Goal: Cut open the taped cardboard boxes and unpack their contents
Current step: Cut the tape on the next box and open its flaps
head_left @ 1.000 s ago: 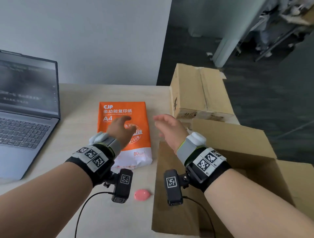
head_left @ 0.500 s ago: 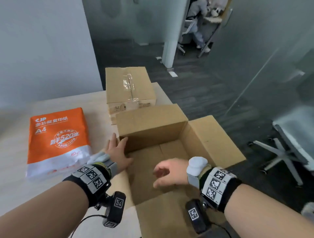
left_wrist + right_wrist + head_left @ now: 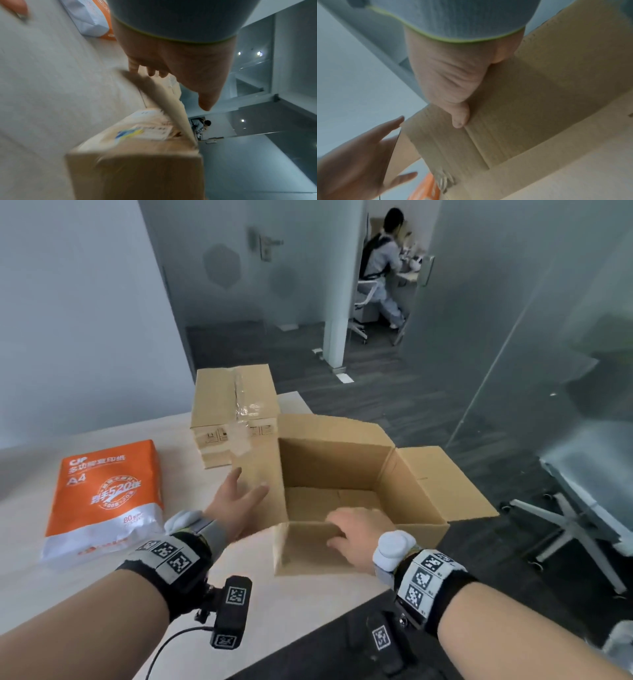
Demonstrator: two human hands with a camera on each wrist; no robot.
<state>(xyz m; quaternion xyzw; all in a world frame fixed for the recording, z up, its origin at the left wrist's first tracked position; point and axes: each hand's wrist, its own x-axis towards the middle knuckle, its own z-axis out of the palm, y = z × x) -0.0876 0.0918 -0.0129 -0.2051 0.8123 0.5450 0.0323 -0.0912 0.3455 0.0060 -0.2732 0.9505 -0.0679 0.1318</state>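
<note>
An open, empty cardboard box [image 3: 342, 467] stands at the table's right edge with its flaps spread. My right hand [image 3: 356, 535] grips its near wall, thumb pressed on the cardboard [image 3: 539, 94] and fingers hidden over the rim. My left hand [image 3: 236, 501] is open with fingers spread, touching the box's left flap [image 3: 171, 105]. Behind the open box a second box [image 3: 226, 405] sits closed, with clear tape along its top seam. An orange and white pack of A4 paper [image 3: 102, 474] lies flat on the table to the left.
The wooden table [image 3: 308, 587] ends just right of the open box, and dark floor lies beyond. A white office chair [image 3: 575, 522] stands at the right. A person sits at a desk [image 3: 383, 258] far behind glass walls. A pink rounded item [image 3: 15, 8] lies on the table.
Both hands left the paper pack and moved right to the open box. My right hand took hold of its near wall; my left hand came against its left flap. The view swung right.
</note>
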